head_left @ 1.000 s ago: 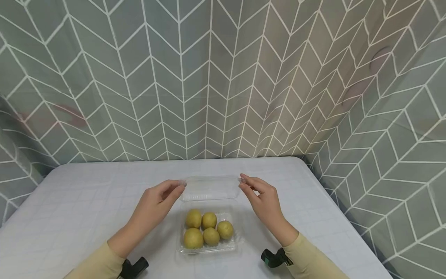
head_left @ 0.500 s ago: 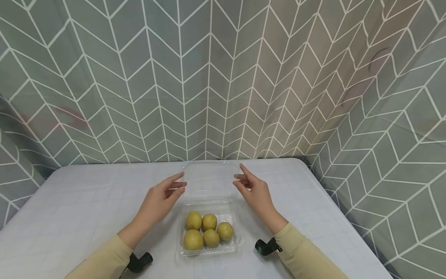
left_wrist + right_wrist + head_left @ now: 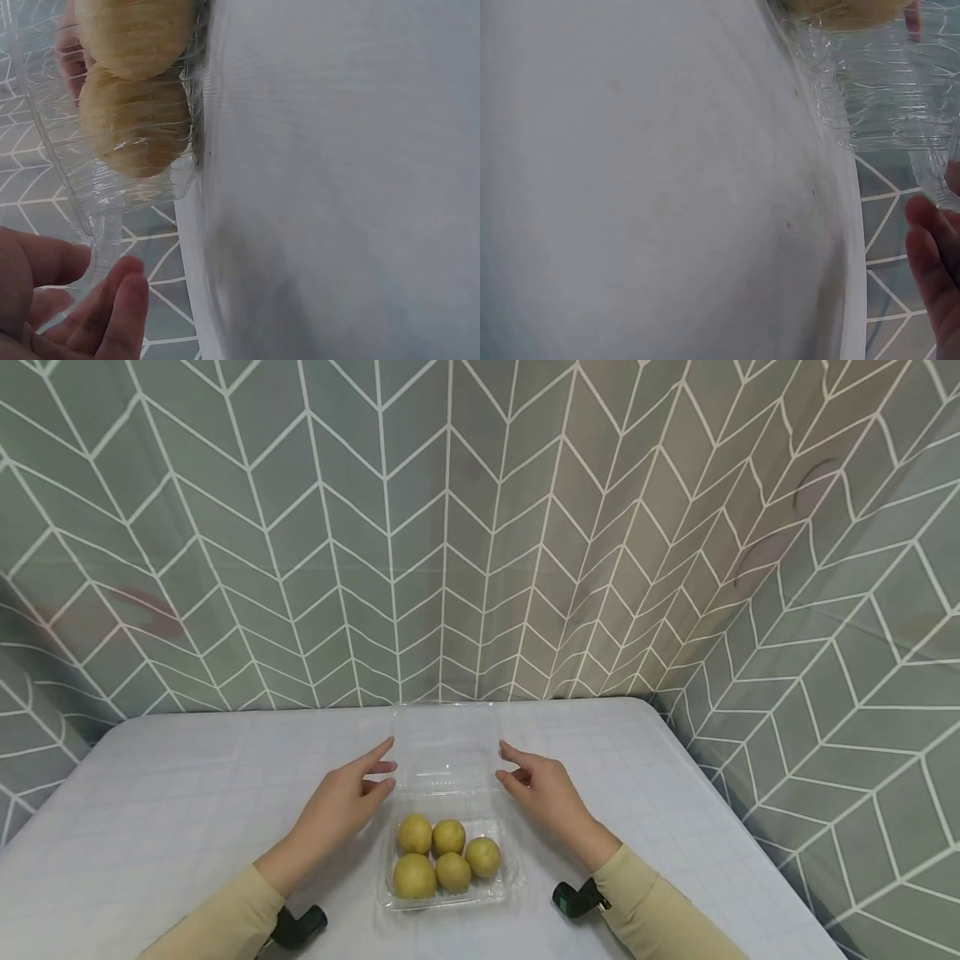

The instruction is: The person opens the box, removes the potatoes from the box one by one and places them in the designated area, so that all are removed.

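A clear plastic clamshell box [image 3: 450,902] stands on the table with its lid [image 3: 446,739] raised at the far side. Several round yellow fruits [image 3: 414,877] sit in its base, and two of them [image 3: 139,124] show through the ribbed wall in the left wrist view. My left hand [image 3: 341,802] is beside the lid's left edge, fingers extended and the thumb apart from them. On the other side, my right hand [image 3: 543,789] is at the lid's right edge, its fingers loosely bent. In the right wrist view, only some fingertips [image 3: 930,251] show near the clear plastic.
A white cloth covers the table [image 3: 202,793]. Behind it and along the right hangs a grey-green curtain [image 3: 450,527] with white chevron lines. A black wrist camera [image 3: 298,928] is on the left forearm, and another [image 3: 576,900] on the right.
The lid has swung back from my fingertips' grip and now stands farther away. Both hands have let go of its corners and come slightly down along its sides. The fruits have not moved.
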Demonstrator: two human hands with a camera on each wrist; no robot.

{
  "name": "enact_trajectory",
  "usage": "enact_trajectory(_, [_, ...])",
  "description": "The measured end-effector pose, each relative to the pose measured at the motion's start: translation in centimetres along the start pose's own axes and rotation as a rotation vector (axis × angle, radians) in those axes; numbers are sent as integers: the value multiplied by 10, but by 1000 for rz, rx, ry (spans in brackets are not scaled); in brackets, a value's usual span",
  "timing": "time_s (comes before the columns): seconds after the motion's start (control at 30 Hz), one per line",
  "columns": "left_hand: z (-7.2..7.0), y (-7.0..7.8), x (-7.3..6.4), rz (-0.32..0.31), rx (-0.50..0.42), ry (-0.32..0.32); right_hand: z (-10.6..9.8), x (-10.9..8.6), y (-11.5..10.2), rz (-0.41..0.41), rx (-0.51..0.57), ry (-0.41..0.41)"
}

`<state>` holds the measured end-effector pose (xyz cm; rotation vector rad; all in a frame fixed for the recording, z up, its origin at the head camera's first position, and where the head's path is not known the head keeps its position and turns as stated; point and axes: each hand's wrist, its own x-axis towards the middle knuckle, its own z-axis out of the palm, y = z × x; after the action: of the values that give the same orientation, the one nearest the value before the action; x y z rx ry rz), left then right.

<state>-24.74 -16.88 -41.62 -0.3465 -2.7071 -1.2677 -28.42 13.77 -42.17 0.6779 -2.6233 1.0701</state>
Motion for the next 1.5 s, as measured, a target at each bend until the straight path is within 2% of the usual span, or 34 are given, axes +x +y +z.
enact_trajectory(0.3, [2, 2, -1, -118, -130, -85, 4, -3, -4, 144, 134, -97])
enact_trajectory(0.47, [1, 2, -5, -175, -179, -109, 6, -4, -5, 163, 178, -121])
enact_trajectory(0.67, [-3, -1, -12, -214, -198, -120, 9, -3, -9, 170, 222, -148])
enact_trajectory(0.87, [-9, -7, -19, -224, -211, -118, 13, -1, -14, 168, 239, -185])
enact_trajectory(1.13, [-9, -8, -23, -223, -216, -131, 13, -2, -9, 160, 212, -207])
enact_trajectory(1.27, [-9, -8, -25, -221, -197, -138, 13, -2, -8, 180, 226, -225])
enact_trajectory(1.5, [-10, -7, -27, -222, -215, -145, 7, -5, -11, 201, 256, -239])
